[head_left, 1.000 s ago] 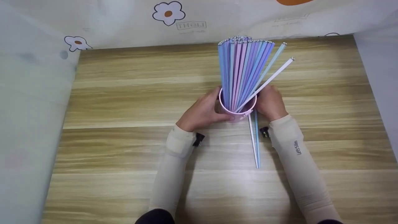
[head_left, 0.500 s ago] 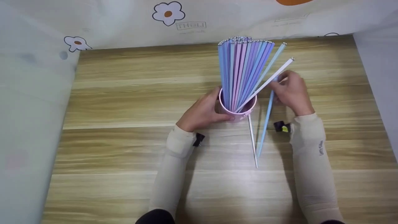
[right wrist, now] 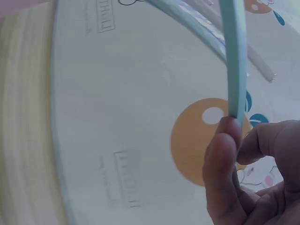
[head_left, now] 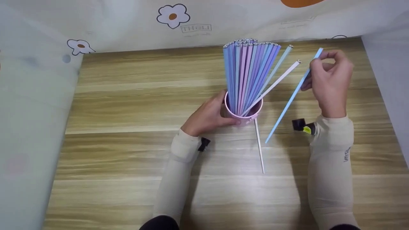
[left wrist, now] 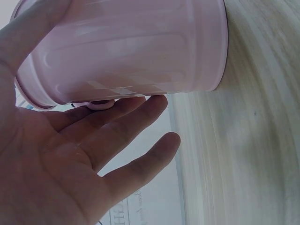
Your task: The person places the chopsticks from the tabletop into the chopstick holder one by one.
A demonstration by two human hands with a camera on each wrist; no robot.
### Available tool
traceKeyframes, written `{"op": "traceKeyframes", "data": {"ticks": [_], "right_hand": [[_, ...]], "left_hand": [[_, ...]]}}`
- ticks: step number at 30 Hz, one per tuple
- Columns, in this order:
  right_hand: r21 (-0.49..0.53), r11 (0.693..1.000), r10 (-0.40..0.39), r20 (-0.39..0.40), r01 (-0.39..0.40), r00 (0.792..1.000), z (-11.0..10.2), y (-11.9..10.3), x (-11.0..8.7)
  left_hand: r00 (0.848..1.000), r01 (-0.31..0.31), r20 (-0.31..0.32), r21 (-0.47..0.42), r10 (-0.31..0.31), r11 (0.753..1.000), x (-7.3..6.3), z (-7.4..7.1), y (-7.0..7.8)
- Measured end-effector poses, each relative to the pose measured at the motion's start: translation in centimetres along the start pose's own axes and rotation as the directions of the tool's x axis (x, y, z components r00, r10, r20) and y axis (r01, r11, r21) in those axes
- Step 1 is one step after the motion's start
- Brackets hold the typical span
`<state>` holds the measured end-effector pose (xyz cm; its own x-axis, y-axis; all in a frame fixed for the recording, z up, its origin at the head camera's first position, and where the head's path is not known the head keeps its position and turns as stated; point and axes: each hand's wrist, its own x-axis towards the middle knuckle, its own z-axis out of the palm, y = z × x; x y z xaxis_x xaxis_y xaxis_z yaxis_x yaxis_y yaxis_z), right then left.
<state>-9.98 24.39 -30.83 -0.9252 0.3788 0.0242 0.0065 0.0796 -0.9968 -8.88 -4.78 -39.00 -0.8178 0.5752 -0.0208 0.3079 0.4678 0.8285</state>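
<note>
My left hand (head_left: 207,115) holds a pink pail (head_left: 244,119), thumb on the near side and fingers round the far side. In the left wrist view, the fingers are bent against the pail wall (left wrist: 136,51). A thick bundle of pastel pencils (head_left: 246,70) with shiny silvery tops leans inside the pail. My right hand (head_left: 332,76), off to the right, pinches a light blue pencil (head_left: 291,99) near its upper end between thumb and fingers. That pencil slants down toward the table. In the right wrist view, the fingertips close on the blue pencil (right wrist: 236,70).
A white pencil (head_left: 259,147) lies on the wooden table (head_left: 127,127) in front of the pail. Another white pencil (head_left: 281,80) leans out of the pail to the right. Behind the table hangs a flower-printed sheet (head_left: 223,19).
My right hand has moved from beside the pail up and to the right, lifting the blue pencil off the table. The left hand has kept its hold on the pail.
</note>
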Motion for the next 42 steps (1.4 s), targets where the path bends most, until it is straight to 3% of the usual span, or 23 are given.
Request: {"op": "traceKeyframes", "data": {"ticks": [7, 11, 16, 29, 38, 42], "right_hand": [[0.161, 0.981, -0.096, -0.1, 0.112, 0.99, 0.3, -3.1, 0.2], [0.191, 0.968, -0.139, -0.148, 0.166, 0.979, 0.8, -4.6, 0.1], [0.174, 0.959, -0.199, -0.145, 0.222, 0.969, 1.5, -5.2, -0.3], [0.12, 0.952, -0.278, -0.044, 0.282, 0.959, 3.8, -2.4, -1.2], [-0.017, 0.96, -0.276, 0.072, 0.278, 0.958, 5.2, 0.3, -2.0], [-0.059, 0.943, -0.321, 0.089, 0.327, 0.943, 5.6, 1.3, -2.4]], "left_hand": [[1.0, 0.018, 0.004, 0.009, -0.018, 1.0, -0.1, 0.0, 0.0], [1.0, 0.026, 0.007, 0.015, -0.026, 1.0, 0.0, 0.0, 0.0], [1.0, 0.021, 0.006, 0.008, -0.021, 1.0, -0.1, 0.0, 0.0], [1.0, 0.029, 0.011, 0.008, -0.029, 1.0, -0.1, 0.0, 0.1], [1.0, 0.01, 0.005, 0.009, -0.01, 1.0, -0.2, -0.1, 0.1], [1.0, 0.015, 0.007, 0.008, -0.015, 1.0, -0.1, -0.1, 0.0]]}}
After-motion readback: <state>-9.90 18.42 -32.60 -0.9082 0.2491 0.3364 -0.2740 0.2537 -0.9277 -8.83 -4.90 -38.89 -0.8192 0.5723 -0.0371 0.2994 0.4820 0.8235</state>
